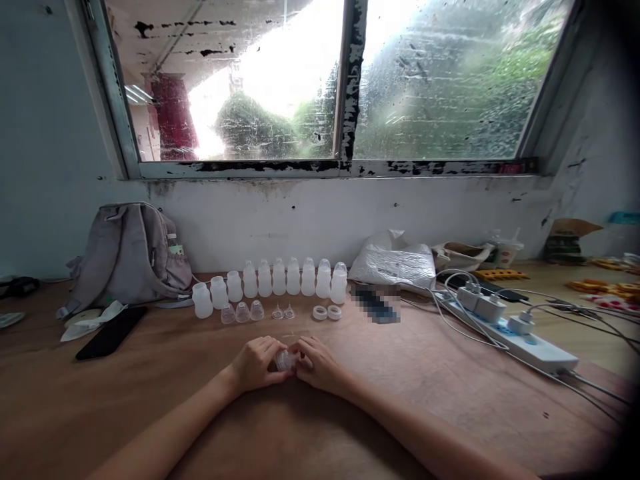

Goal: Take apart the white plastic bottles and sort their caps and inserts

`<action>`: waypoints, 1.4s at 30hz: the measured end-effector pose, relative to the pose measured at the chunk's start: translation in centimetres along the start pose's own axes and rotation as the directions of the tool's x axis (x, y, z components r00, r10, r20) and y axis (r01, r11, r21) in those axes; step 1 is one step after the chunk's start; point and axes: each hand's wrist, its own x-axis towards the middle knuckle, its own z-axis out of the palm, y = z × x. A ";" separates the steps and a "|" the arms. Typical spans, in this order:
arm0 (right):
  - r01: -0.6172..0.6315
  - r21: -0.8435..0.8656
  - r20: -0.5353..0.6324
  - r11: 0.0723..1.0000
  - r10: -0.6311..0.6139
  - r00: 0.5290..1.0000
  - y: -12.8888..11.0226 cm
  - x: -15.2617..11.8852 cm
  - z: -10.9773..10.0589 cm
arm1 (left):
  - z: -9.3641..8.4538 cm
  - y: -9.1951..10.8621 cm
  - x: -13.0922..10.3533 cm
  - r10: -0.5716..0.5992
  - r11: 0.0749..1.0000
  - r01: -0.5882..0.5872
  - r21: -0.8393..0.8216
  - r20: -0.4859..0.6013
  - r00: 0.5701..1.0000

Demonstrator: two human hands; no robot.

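Note:
My left hand (260, 363) and my right hand (320, 363) meet near the middle of the table. Between them is a small translucent ribbed bottle part (285, 361), gripped from both sides; fingers hide some of it. Beyond the hands stands a row of frosted baby bottles. Three open bottles (203, 301) are at the left end, and several capped bottles (293, 277) continue to the right. In front of the row are three clear domed caps (243, 312), two clear teats (277, 311) and two white screw rings (320, 313).
A grey backpack (130, 257) and a black phone (111, 333) lie to the left. At the right are a silvery plastic bag (395, 260), a blurred dark object (377, 305) and a white power strip (530, 343) with trailing cables. The wall and window stand behind.

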 end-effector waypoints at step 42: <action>-0.237 -0.273 -0.091 0.933 0.220 0.971 8.5 6.0 0.6 | -0.4 -2.9 -0.8 -0.228 0.973 0.229 -0.015 0.047 0.972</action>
